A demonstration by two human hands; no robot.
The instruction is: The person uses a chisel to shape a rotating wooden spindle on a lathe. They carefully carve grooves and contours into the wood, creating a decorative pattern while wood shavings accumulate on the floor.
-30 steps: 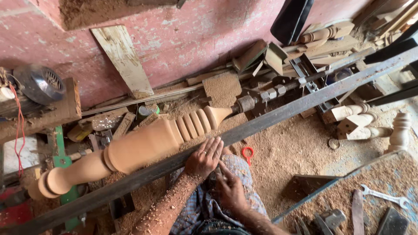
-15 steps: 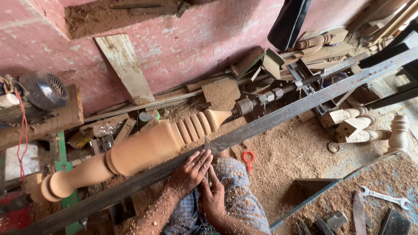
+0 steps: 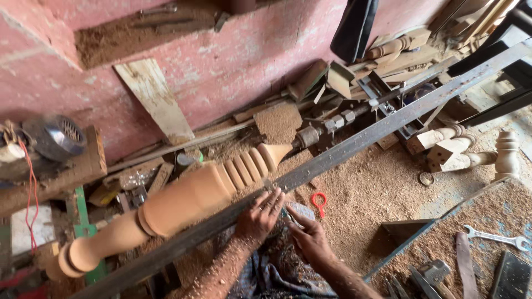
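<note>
At the far left a grey round electric motor (image 3: pixel 54 136) sits on a rough wooden block (image 3: pixel 66 174), with a red wire (image 3: pixel 32 194) hanging beside it. A pale worn plank (image 3: pixel 156 99) leans against the pink plastered wall (image 3: pixel 233 61). Below it, a long turned spindle of light orange-brown wood (image 3: pixel 183 202), with a bulbous middle, ribbed rings and a tapered tip, lies mounted in the lathe, running from lower left up to the metal tailstock shaft (image 3: pixel 318 130). A long dark steel rail (image 3: pixel 354 145) runs just in front of it, diagonally across the view.

The left hand (image 3: pixel 259 217) rests flat on this rail just beside the spindle's ribbed part, its fingers (image 3: pixel 272 199) spread and holding nothing. The right hand (image 3: pixel 308 235) is close below it, fingers curled loosely toward the left hand; whether they grip something small I cannot tell. Both forearms are dusted with sawdust, above a blue patterned cloth (image 3: pixel 277 271).

A small red ring-shaped tool (image 3: pixel 318 200) lies on the sawdust-covered floor (image 3: pixel 366 194). Further right lie pale finished turned wooden pieces (image 3: pixel 471 152) and a silver open-ended spanner (image 3: pixel 496 238).
</note>
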